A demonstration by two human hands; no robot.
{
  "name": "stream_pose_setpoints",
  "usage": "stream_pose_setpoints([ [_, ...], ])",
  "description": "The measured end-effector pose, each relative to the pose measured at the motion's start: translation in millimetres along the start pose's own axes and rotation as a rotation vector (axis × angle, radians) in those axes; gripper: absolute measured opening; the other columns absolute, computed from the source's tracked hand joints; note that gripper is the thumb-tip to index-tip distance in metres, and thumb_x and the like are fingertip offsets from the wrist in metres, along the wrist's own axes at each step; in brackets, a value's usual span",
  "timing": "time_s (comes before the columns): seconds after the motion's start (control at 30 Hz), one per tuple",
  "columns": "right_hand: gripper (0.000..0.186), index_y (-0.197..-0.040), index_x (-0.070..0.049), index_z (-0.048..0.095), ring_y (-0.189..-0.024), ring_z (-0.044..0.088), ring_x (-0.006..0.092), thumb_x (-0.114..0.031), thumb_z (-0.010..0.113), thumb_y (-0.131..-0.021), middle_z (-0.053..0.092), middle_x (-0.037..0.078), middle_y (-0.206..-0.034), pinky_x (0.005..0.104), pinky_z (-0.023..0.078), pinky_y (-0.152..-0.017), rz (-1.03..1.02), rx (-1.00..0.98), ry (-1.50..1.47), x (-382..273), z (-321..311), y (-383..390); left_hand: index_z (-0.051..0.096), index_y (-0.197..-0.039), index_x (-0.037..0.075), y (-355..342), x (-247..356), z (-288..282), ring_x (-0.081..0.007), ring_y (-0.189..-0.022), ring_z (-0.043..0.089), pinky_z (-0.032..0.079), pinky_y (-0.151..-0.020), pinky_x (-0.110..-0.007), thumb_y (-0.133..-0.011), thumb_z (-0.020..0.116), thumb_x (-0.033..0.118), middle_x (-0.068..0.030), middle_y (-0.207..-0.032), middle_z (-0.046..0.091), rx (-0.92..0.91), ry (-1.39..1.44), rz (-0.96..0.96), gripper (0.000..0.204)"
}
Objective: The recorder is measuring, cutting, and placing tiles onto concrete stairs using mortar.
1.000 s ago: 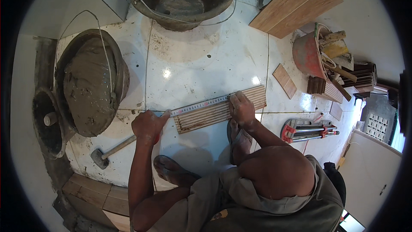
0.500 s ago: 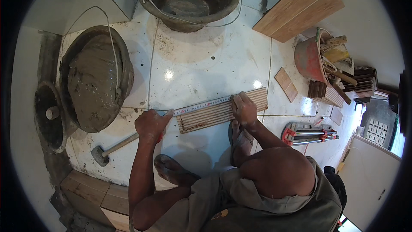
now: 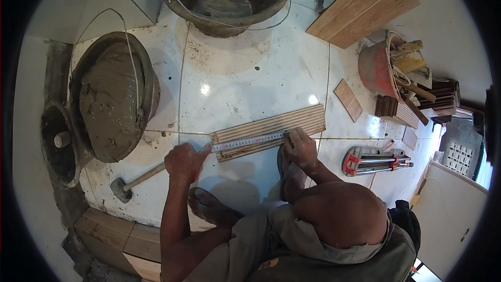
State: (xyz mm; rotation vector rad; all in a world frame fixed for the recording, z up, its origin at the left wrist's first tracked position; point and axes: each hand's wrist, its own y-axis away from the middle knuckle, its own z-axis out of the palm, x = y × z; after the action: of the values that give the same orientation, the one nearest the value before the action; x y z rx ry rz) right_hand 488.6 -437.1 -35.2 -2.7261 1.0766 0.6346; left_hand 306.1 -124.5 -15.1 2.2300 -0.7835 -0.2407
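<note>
A ribbed wood-coloured strip tile point(image 3: 308, 117) lies on the white floor in front of me. A metal tape measure point(image 3: 245, 141) is stretched along it, across its lower half. My left hand point(image 3: 185, 159) is closed on the tape's body, whose red case shows slightly below it, just beyond the tile's left end. My right hand point(image 3: 301, 146) pinches the other end of the tape at the tile's lower edge, over my right foot. A mallet with a wooden handle point(image 3: 147, 176) lies left of my left hand.
A bucket of wet mortar point(image 3: 109, 102) and a dark container point(image 3: 60, 159) stand left; an empty grey bucket point(image 3: 224, 0) stands ahead. Right are leaning wood-look tiles point(image 3: 360, 10), a red bucket of tools point(image 3: 373, 73), a small tile point(image 3: 348, 99) and a tile cutter point(image 3: 376, 161).
Both hands have moved toward me, bringing the tape down from the tile's upper edge to its lower half. Both still grip it.
</note>
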Motion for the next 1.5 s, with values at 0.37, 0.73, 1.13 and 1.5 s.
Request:
stream_pose_setpoints([
  [0.37, 0.013, -0.09, -0.006, 0.061, -0.083, 0.066, 0.035, -0.007, 0.071, -0.082, 0.064, 0.012, -0.094, 0.0449, 0.056, -0.067, -0.073, 0.047, -0.044, 6.1, 0.2, 29.1, 0.078, -0.095, 0.0, 33.3, -2.4, 22.5, -0.0378, -0.09, 0.075, 0.058, -0.081, -0.047, -0.085, 0.055, 0.081, -0.0227, -0.09, 0.075, -0.139, 0.032, 0.004, 0.085],
  [0.73, 0.014, -0.091, -0.006, 0.06, -0.086, 0.065, 0.0355, -0.007, 0.071, -0.082, 0.064, 0.011, -0.095, 0.0456, 0.057, -0.067, -0.089, 0.039, -0.043, 2.8, 8.0, 32.0, 0.077, -0.101, 0.0, 36.8, -7.8, 21.2, -0.0369, -0.092, 0.075, 0.059, -0.081, -0.046, -0.085, 0.055, 0.081, -0.0225, -0.093, 0.075, -0.126, 0.047, -0.01, 0.085],
  [1.13, 0.015, -0.092, -0.007, 0.063, -0.088, 0.066, 0.034, -0.008, 0.074, -0.083, 0.066, 0.01, -0.099, 0.0443, 0.057, -0.069, -0.12, 0.063, -0.043, 5.0, 11.3, 32.4, 0.078, -0.1, 0.001, 36.8, -11.4, 25.2, -0.0357, -0.093, 0.075, 0.059, -0.083, -0.044, -0.084, 0.053, 0.082, -0.0213, -0.094, 0.075, -0.105, 0.032, -0.007, 0.086],
  [1.5, 0.02, -0.1, -0.006, 0.067, -0.093, 0.066, 0.0336, -0.008, 0.072, -0.081, 0.067, 0.01, -0.105, 0.0438, 0.057, -0.075, -0.129, 0.062, -0.053, 12.4, 6.9, 35.5, 0.078, -0.093, 0.001, 34.6, 4.5, 21.8, -0.035, -0.092, 0.075, 0.058, -0.08, -0.044, -0.081, 0.058, 0.081, -0.0207, -0.089, 0.076, -0.102, 0.0, -0.054, 0.084],
])
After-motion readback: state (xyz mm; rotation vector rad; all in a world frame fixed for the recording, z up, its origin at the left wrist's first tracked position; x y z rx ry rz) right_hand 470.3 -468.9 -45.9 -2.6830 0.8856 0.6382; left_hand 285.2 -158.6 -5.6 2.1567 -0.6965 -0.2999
